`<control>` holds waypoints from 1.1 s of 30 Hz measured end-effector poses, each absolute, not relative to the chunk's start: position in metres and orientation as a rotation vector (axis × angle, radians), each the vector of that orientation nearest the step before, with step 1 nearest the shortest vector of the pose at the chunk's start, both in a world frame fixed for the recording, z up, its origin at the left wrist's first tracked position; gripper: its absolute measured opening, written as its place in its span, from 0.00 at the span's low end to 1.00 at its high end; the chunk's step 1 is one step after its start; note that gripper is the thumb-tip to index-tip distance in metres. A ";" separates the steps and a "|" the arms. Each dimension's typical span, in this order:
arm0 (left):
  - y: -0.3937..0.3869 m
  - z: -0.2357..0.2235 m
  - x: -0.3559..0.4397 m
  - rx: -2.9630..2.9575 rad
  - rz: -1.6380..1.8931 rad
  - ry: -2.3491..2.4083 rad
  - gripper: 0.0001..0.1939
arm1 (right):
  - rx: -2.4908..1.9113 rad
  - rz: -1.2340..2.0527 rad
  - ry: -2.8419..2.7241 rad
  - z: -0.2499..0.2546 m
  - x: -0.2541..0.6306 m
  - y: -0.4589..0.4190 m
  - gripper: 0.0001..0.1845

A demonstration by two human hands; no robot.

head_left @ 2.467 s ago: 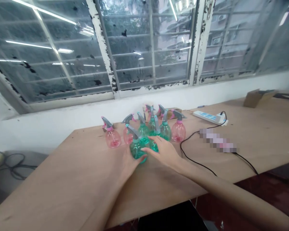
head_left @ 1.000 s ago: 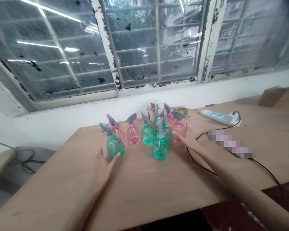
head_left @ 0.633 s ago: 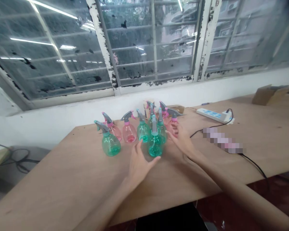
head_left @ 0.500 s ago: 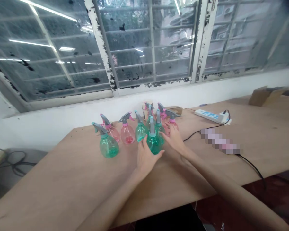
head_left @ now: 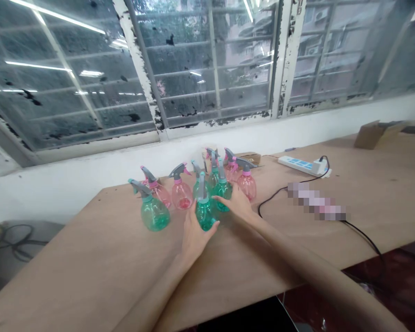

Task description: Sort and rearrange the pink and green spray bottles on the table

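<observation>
My left hand (head_left: 195,233) is curved round the lower left side of a green spray bottle (head_left: 204,214) at the front of the group, its thumb by the base. My right hand (head_left: 240,203) grips a second green spray bottle (head_left: 222,190) just behind, thumb in front and fingers on its right side. Beside the right fingers stands a pink spray bottle (head_left: 248,186). Left of my left hand are another pink spray bottle (head_left: 182,196) and a green spray bottle (head_left: 154,214). Several more pink and green ones stand behind, partly hidden. All have grey trigger heads.
The bottles stand on a wooden table (head_left: 124,272). To the right lie a white power strip (head_left: 297,165) with a black cable and a blurred-out object (head_left: 316,201). A cardboard box (head_left: 376,134) sits at the far right. Windows and a white wall rise behind.
My left hand and the front green bottle have moved left and slightly nearer. My right hand has come left and nearer with the second green bottle, baring the pink bottle beside it.
</observation>
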State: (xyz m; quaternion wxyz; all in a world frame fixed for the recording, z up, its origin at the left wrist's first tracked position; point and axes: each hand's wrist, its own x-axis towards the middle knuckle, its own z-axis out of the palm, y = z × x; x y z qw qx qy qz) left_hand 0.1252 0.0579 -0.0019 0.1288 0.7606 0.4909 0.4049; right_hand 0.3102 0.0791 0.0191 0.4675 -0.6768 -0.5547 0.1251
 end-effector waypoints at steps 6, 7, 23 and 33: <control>0.063 0.001 0.085 2.139 1.202 1.507 0.46 | -1.517 0.246 -1.312 0.019 0.303 0.092 0.39; 0.064 0.000 0.080 2.122 1.218 1.516 0.46 | -1.509 0.246 -1.320 0.019 0.303 0.093 0.36; 0.077 0.055 0.098 1.891 1.385 1.272 0.39 | -1.180 0.532 -1.388 0.040 0.306 0.048 0.34; 0.074 0.027 0.092 2.064 1.317 1.502 0.32 | -1.028 0.685 -1.554 0.047 0.309 0.060 0.31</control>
